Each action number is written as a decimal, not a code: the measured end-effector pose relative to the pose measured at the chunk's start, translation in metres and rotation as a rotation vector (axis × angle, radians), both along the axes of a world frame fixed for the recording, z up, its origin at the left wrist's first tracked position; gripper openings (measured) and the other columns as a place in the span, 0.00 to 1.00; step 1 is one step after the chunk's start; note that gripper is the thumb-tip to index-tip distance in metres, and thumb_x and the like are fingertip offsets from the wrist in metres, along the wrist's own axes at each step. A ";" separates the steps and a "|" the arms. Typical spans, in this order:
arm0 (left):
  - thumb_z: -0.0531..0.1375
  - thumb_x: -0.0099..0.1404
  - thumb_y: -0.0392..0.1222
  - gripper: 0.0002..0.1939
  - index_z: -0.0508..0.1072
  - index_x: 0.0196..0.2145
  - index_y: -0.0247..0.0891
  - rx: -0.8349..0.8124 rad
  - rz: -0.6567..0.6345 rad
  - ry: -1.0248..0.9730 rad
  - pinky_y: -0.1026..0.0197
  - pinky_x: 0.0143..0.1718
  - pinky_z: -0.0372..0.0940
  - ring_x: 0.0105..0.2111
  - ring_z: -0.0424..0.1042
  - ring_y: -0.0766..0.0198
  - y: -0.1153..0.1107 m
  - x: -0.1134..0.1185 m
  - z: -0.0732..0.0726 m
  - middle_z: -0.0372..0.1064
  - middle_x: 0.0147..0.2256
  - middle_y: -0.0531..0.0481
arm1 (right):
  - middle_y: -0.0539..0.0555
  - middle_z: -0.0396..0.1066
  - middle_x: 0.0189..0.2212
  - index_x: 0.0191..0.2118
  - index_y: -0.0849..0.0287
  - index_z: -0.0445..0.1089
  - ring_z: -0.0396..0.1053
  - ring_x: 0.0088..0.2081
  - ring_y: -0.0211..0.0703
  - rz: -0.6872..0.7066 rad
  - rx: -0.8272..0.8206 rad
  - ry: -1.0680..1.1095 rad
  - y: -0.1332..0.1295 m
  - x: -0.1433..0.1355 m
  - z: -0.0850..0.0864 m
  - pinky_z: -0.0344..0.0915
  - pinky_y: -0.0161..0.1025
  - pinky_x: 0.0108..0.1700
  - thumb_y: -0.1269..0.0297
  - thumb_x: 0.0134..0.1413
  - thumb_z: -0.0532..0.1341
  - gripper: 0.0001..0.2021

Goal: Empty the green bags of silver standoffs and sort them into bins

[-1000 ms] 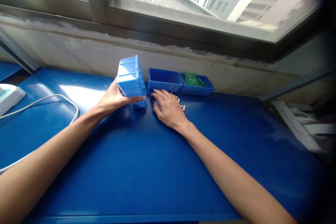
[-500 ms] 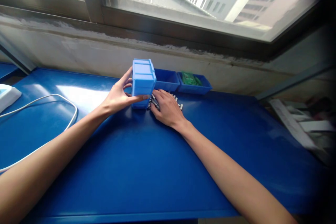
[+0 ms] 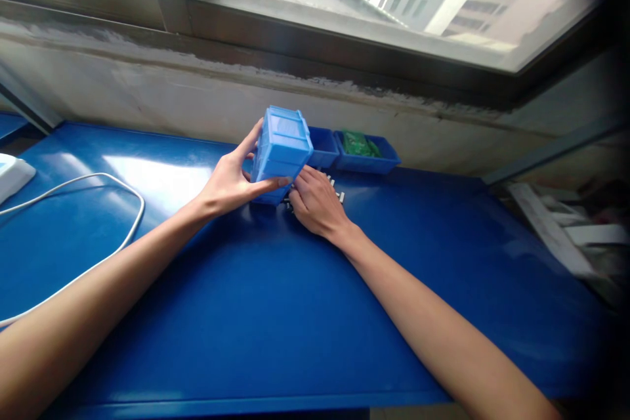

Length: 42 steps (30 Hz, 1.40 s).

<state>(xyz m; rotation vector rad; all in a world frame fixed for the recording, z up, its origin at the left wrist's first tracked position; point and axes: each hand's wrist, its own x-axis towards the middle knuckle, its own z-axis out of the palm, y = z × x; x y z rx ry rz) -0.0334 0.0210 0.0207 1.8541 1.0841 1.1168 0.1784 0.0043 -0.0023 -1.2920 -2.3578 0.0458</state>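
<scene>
My left hand (image 3: 232, 178) is closed round a light blue plastic bin (image 3: 283, 141), thumb along the near side and fingers behind. The bin is tipped up on its end, its mouth turned away from me toward the right, and its inside is hidden. Close against its right side is my right hand (image 3: 317, 203), low over the table with the fingers curled together; the fingertips are partly hidden. Small black and white parts (image 3: 339, 197) show around that hand on the table, too covered to tell their kind.
Behind stand a blue bin (image 3: 322, 151) and another blue bin (image 3: 374, 164) holding green packets (image 3: 359, 143). A white cable (image 3: 140, 210) loops over the blue table (image 3: 256, 328) at the left, by a white device (image 3: 14, 177). A wall and window close off the back.
The held bin has shifted right and tilted, leaning over toward my right hand. My right hand's fingers have curled in more, and the bin now hides more of the small parts.
</scene>
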 end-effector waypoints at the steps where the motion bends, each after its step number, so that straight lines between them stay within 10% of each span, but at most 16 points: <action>1: 0.72 0.54 0.57 0.58 0.47 0.73 0.45 0.007 0.009 0.013 0.50 0.47 0.73 0.52 0.72 0.45 0.000 0.001 0.001 0.72 0.55 0.42 | 0.63 0.72 0.57 0.54 0.63 0.72 0.64 0.59 0.56 0.003 0.011 0.008 0.000 0.000 -0.001 0.58 0.51 0.62 0.71 0.63 0.50 0.19; 13: 0.72 0.52 0.60 0.53 0.59 0.70 0.40 0.104 0.045 0.044 0.45 0.61 0.62 0.59 0.68 0.42 0.004 0.009 0.004 0.65 0.63 0.39 | 0.64 0.76 0.45 0.42 0.62 0.73 0.68 0.53 0.56 -0.021 0.051 -0.012 0.000 0.001 -0.001 0.62 0.50 0.55 0.70 0.63 0.50 0.13; 19: 0.70 0.55 0.60 0.49 0.61 0.69 0.42 0.019 0.101 -0.027 0.48 0.53 0.69 0.53 0.72 0.47 0.003 -0.004 0.003 0.71 0.57 0.41 | 0.63 0.71 0.59 0.57 0.65 0.71 0.64 0.63 0.56 -0.042 0.026 -0.005 -0.001 0.000 -0.001 0.58 0.52 0.64 0.70 0.64 0.51 0.20; 25: 0.66 0.60 0.63 0.38 0.70 0.61 0.40 -0.067 0.170 -0.200 0.55 0.42 0.73 0.44 0.75 0.52 0.002 -0.017 0.006 0.77 0.46 0.44 | 0.59 0.78 0.52 0.53 0.61 0.75 0.72 0.57 0.52 -0.075 0.155 0.170 -0.002 0.002 -0.002 0.63 0.50 0.61 0.67 0.66 0.53 0.17; 30: 0.59 0.65 0.67 0.33 0.73 0.54 0.38 -0.035 0.271 -0.407 0.51 0.47 0.73 0.47 0.75 0.49 0.011 -0.020 -0.003 0.76 0.46 0.43 | 0.58 0.80 0.45 0.46 0.59 0.77 0.76 0.49 0.50 -0.018 0.242 0.291 -0.002 -0.001 0.015 0.66 0.49 0.57 0.65 0.67 0.54 0.14; 37: 0.62 0.65 0.64 0.41 0.50 0.67 0.46 -0.015 0.208 -0.484 0.48 0.53 0.71 0.54 0.73 0.52 0.019 -0.015 -0.018 0.68 0.57 0.40 | 0.59 0.77 0.51 0.52 0.57 0.75 0.70 0.56 0.54 0.190 0.060 0.278 0.026 -0.035 0.052 0.67 0.50 0.59 0.52 0.61 0.65 0.19; 42: 0.59 0.66 0.64 0.31 0.67 0.57 0.39 -0.059 0.354 -0.359 0.51 0.52 0.70 0.52 0.75 0.52 0.016 -0.016 -0.013 0.74 0.54 0.40 | 0.56 0.80 0.42 0.41 0.55 0.80 0.76 0.46 0.50 0.159 0.013 0.246 0.070 -0.046 0.062 0.71 0.45 0.51 0.59 0.61 0.65 0.09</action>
